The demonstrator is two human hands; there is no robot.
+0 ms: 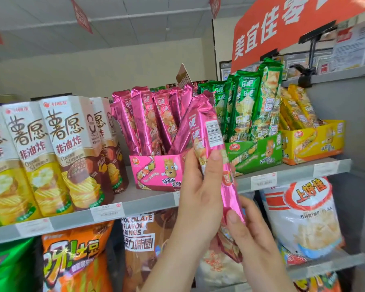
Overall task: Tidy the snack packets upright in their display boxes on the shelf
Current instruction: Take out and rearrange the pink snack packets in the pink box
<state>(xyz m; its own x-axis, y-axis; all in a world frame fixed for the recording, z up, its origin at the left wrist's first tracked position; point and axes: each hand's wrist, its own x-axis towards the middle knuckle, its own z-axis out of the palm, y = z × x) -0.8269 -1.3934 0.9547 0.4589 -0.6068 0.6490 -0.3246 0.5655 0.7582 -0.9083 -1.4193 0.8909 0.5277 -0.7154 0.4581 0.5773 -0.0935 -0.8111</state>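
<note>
I hold one long pink snack packet [209, 131] in front of the shelf, tilted with its top leaning left. My left hand [200, 186] grips its middle, thumb across the front. My right hand [244, 224] pinches its lower end. Behind it stands the pink display box [158, 171] with several pink packets [143, 121] leaning at different angles. To the right, a green display box [259, 152] holds upright green packets [249, 104]. A yellow display box [316, 142] at the far right holds yellow packets [297, 106] that lean backwards.
Tall chip cartons [57, 152] fill the shelf's left part. Price tags run along the grey shelf edge [145, 204]. Below are large snack bags, among them a white shrimp-chip bag [303, 218] and an orange bag [76, 260]. An orange sign [287, 24] hangs above.
</note>
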